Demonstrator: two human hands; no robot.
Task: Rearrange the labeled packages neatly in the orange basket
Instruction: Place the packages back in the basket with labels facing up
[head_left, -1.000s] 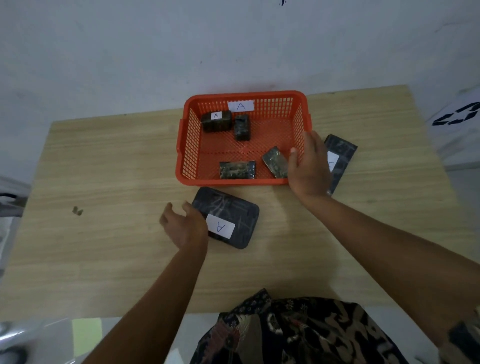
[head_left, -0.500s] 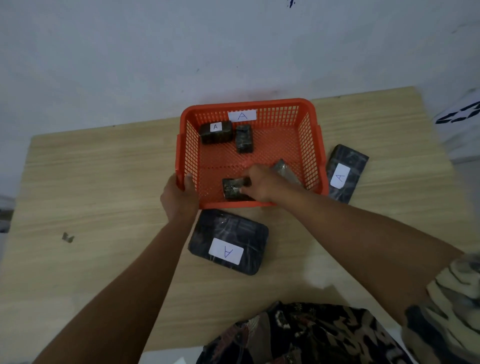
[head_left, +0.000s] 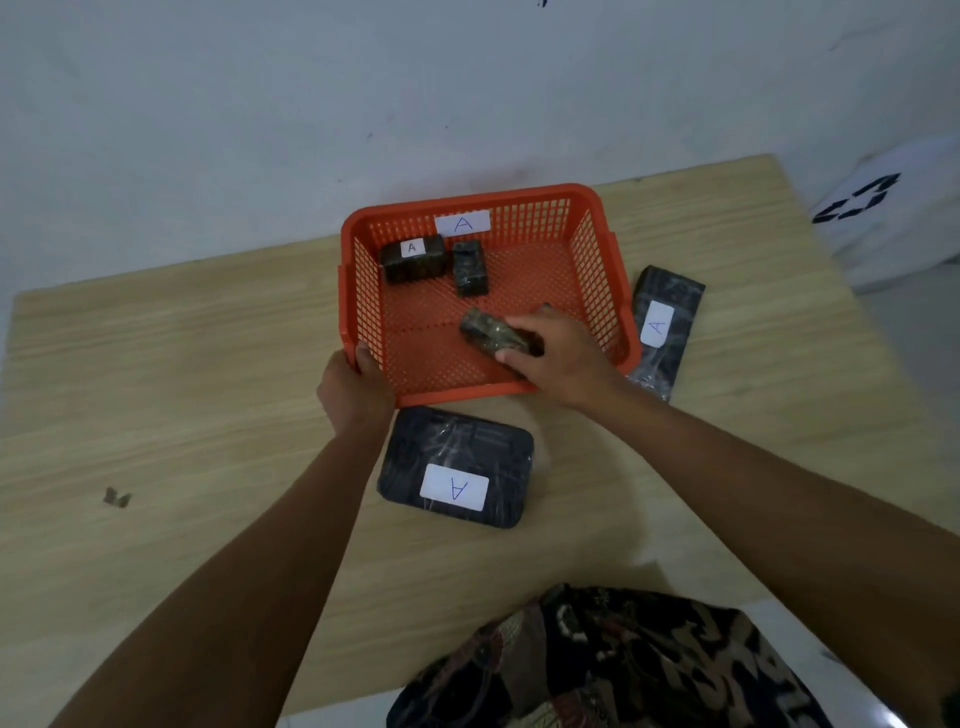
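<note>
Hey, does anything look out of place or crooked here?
Yes. Two flat packages lie outside the basket: one in front, one to its right. Inside, the right hand holds a small package askew.

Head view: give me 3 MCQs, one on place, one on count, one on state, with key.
1. Where is the big flat package with the A label?
A. in the basket
B. on the table, just in front of the basket
C. in the left hand

2. How many small packages stand untouched at the back of the basket?
A. two
B. four
C. none

3. What is the right hand doing?
A. resting flat on the table
B. gripping the basket rim
C. holding a small package inside the basket

Key:
1 B: it lies on the table by the basket's near wall.
2 A: two sit side by side near the far wall, one labelled A, the other showing no label.
3 C: its fingers are closed round the package; the left hand has the rim.
</note>
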